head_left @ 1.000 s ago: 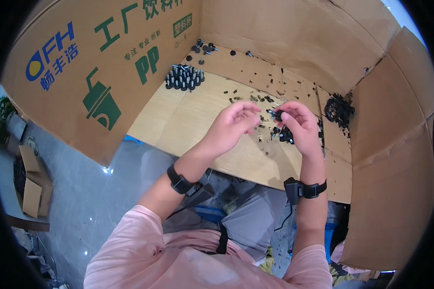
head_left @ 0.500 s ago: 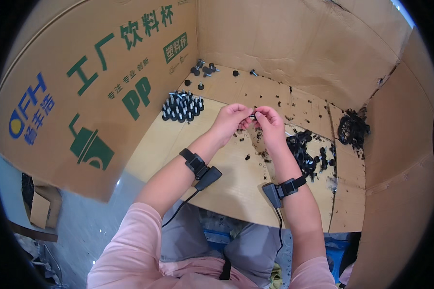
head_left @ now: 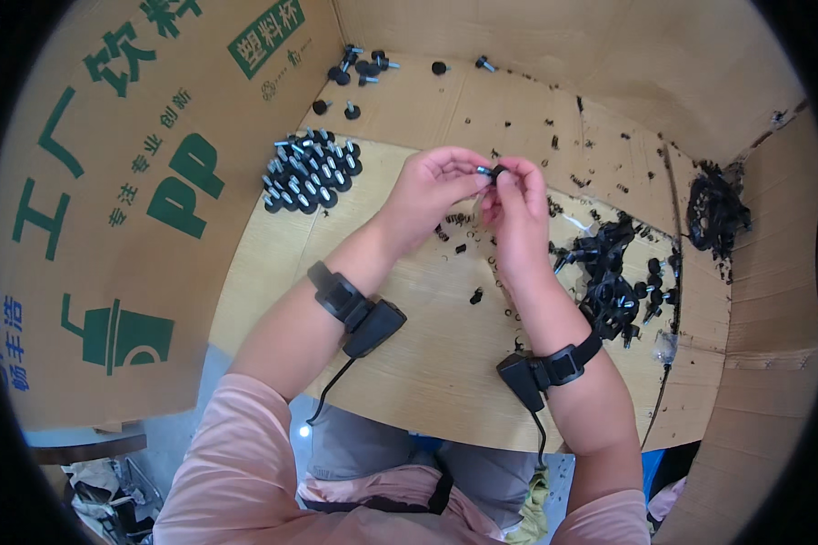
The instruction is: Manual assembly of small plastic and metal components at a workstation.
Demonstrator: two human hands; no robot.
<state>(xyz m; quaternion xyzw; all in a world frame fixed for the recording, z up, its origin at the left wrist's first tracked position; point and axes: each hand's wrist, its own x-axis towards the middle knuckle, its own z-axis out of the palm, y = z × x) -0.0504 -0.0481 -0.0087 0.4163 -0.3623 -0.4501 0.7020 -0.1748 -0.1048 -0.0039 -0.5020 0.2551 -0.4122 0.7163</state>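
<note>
Over the middle of the table, my left hand (head_left: pixel 427 193) and my right hand (head_left: pixel 521 213) come together around one small black-headed screw (head_left: pixel 488 171). Its bright metal shank lies toward my left fingers, and its black head is pinched by my right fingertips. Fingers partly cover both ends. Left of my hands stands a tight group of black-headed screws (head_left: pixel 311 173), mostly with shanks up. By my right forearm lies a heap of black moulded parts (head_left: pixel 609 282), with some screws among them.
Cardboard walls (head_left: pixel 536 36) enclose the table (head_left: pixel 409 345) at left, back and right. Loose screws (head_left: pixel 364 68) lie at the far left. Tiny black scraps (head_left: pixel 554 143) are scattered across the back and middle. A tangle of black strips (head_left: pixel 718 213) sits by the right wall.
The view has shifted closer over the table. My hands stay together on the screw, which has turned so that its metal shank shows more plainly.
</note>
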